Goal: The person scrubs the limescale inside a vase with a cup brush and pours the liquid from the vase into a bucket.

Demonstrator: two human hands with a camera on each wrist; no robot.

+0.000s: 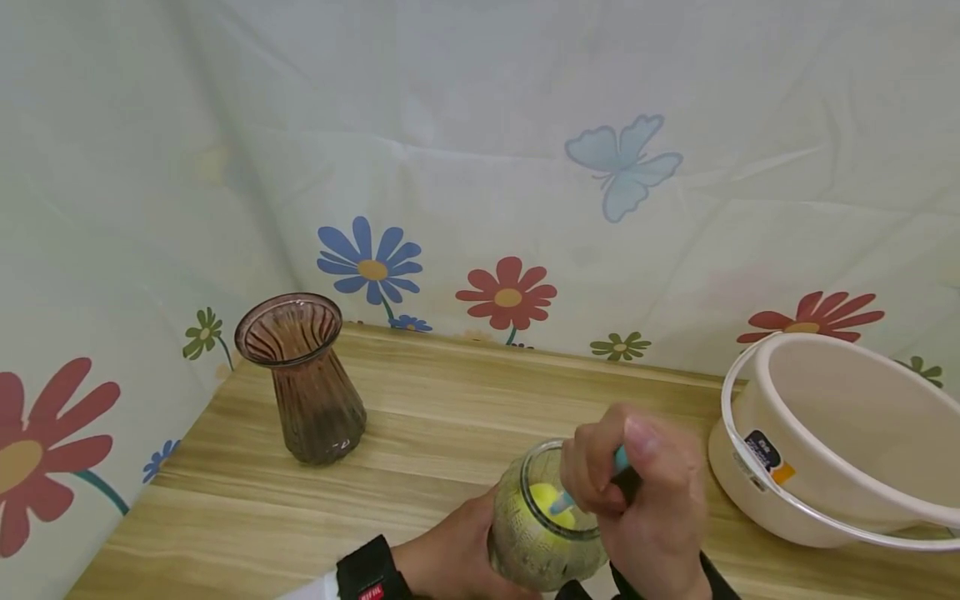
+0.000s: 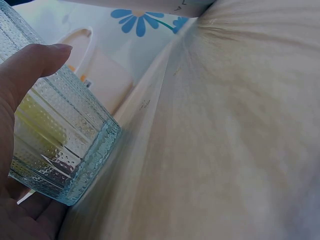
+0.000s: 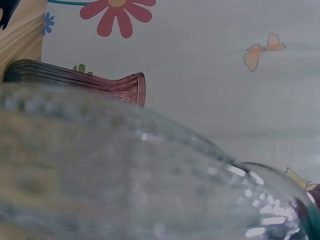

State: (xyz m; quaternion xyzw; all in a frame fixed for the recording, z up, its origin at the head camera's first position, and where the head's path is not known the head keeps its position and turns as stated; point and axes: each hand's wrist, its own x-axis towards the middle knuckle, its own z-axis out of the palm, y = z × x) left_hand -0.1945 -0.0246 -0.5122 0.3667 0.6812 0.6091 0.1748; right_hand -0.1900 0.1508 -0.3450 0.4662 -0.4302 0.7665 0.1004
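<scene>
In the head view, my left hand (image 1: 465, 546) grips a clear ribbed glass jar (image 1: 513, 546) by its side. The jar leans, its open mouth facing up. My right hand (image 1: 652, 504) is curled around the light-blue handle of a sponge bottle brush (image 1: 561, 503). The brush reaches down through the mouth, and its yellow head shows inside the glass. From the left wrist, the left thumb (image 2: 37, 62) lies along the glass wall, and the jar's thick base is close over the wood-patterned surface. The glass fills much of the right wrist view, blurred; the right hand is outside that view.
A purple-brown fluted glass vase (image 1: 318, 400) stands at the back left of the wooden table (image 1: 420, 417). At the right sits a cream bucket (image 1: 738, 475) with a raised handle. A flower-printed cloth (image 1: 450, 167) hangs behind the table and along its left side.
</scene>
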